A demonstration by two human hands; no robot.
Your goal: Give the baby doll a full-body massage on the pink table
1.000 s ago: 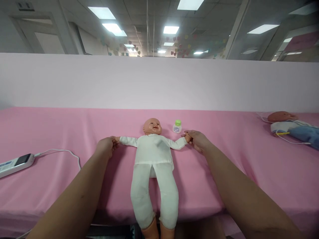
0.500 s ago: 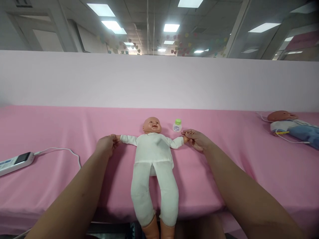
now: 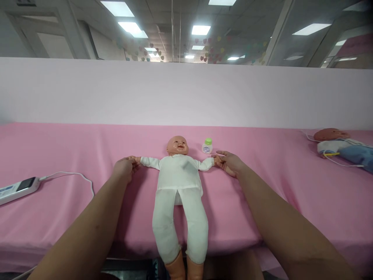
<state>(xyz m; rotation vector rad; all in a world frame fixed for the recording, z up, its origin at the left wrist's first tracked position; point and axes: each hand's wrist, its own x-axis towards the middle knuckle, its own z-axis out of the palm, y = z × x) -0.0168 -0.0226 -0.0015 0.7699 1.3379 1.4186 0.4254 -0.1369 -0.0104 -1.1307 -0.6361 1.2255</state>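
A baby doll (image 3: pixel 178 175) in a white top and trousers lies on its back, arms spread out to both sides. Its bare feet point toward me and hang past the front edge of the pink-covered table. My left hand (image 3: pixel 124 168) is closed around the doll's hand on the left side. On the other side, my right hand (image 3: pixel 229 163) grips the doll's other hand between thumb and fingers, the index finger stretched a little forward. Just beyond my right hand stands a small clear bottle (image 3: pixel 207 146) with a green cap, near the doll's head.
A white handheld device (image 3: pixel 19 190) with a dark screen and a white cable lies at the left. Far right, another doll (image 3: pixel 346 147) in blue and white clothing lies with thin tubing. Behind the pink sheet (image 3: pixel 262 147) rises a low white wall (image 3: pixel 186 93) topped by glass.
My right hand has shifted slightly, its fingers lying further over the doll's hand. The left hand keeps its hold. The view has tilted very slightly.
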